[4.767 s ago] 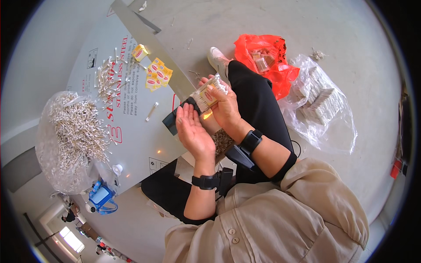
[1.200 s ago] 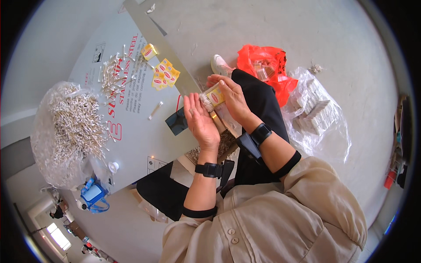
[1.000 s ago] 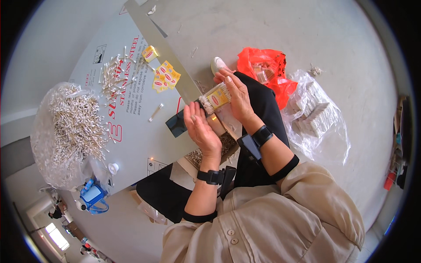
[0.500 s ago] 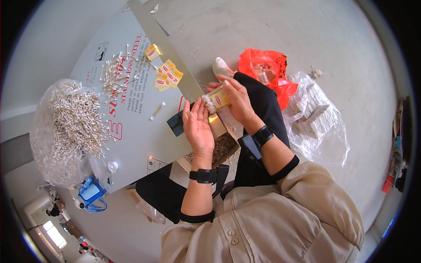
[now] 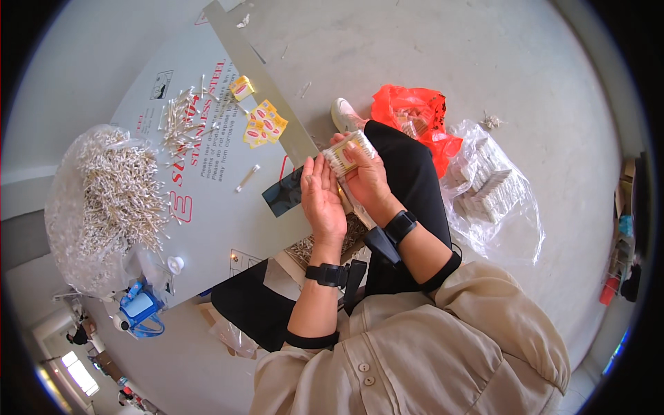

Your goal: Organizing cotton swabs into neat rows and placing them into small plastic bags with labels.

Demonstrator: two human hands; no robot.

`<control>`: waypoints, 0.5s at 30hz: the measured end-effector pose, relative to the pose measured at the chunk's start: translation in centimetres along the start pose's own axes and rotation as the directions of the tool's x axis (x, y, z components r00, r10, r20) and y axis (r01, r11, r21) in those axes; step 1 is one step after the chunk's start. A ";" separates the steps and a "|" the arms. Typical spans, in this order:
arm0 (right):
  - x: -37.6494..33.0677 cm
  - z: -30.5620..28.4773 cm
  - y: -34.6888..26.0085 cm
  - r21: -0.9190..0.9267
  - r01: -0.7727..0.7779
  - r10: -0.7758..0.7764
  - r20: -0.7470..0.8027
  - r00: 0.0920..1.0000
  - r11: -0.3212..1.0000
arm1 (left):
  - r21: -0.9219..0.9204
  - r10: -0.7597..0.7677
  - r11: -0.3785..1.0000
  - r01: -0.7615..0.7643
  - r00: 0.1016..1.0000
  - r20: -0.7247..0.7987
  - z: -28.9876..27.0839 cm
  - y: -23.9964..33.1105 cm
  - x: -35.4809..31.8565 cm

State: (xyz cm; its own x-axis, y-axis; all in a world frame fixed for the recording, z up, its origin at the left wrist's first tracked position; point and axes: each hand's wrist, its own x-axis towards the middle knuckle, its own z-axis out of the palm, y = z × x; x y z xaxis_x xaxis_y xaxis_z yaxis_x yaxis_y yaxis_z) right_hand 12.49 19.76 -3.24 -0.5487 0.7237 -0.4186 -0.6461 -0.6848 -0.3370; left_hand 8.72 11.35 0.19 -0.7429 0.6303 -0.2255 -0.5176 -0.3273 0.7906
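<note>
Swab pack turned (label hard to see).

Right hand grips swab pack, thumb on top; left hand open, palm up, fingertips just beside pack, contact unclear; bench carries loose swabs, yellow cards, bulging clear bag of swabs; red bag on floor, right of bench.
</note>
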 end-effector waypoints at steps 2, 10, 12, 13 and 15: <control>0.2 0.2 -1.0 -0.030 0.043 -0.045 -0.066 0.997 0.999 | -0.014 -0.010 1.000 0.011 0.999 0.050 0.6 -0.1 0.3; -1.1 3.1 -7.1 -0.032 -0.039 0.030 -0.249 0.968 0.999 | 0.419 0.220 0.865 -0.277 0.959 0.182 2.7 3.9 -0.3; -2.1 3.2 -7.2 -0.006 -0.116 0.110 -0.280 0.954 0.993 | 0.633 0.264 0.631 -0.448 0.892 0.368 1.5 5.8 -0.3; -2.5 2.8 -6.8 -0.014 -0.198 0.190 -0.221 0.957 0.980 | 0.632 0.264 0.631 -0.450 0.891 0.370 1.4 6.6 -0.6; -3.7 2.6 -5.7 0.005 -0.369 0.365 -0.155 0.918 0.929 | 0.726 0.240 0.326 -0.606 0.795 0.556 1.0 8.1 -1.4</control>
State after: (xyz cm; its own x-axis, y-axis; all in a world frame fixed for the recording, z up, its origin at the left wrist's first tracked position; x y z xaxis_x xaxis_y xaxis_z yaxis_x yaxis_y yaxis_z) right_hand 16.86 21.19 2.42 -0.6574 0.4011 -0.6379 -0.4007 -0.9030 -0.1549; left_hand 6.05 8.54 7.50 -0.4789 0.8146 0.3273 0.5896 0.0223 0.8074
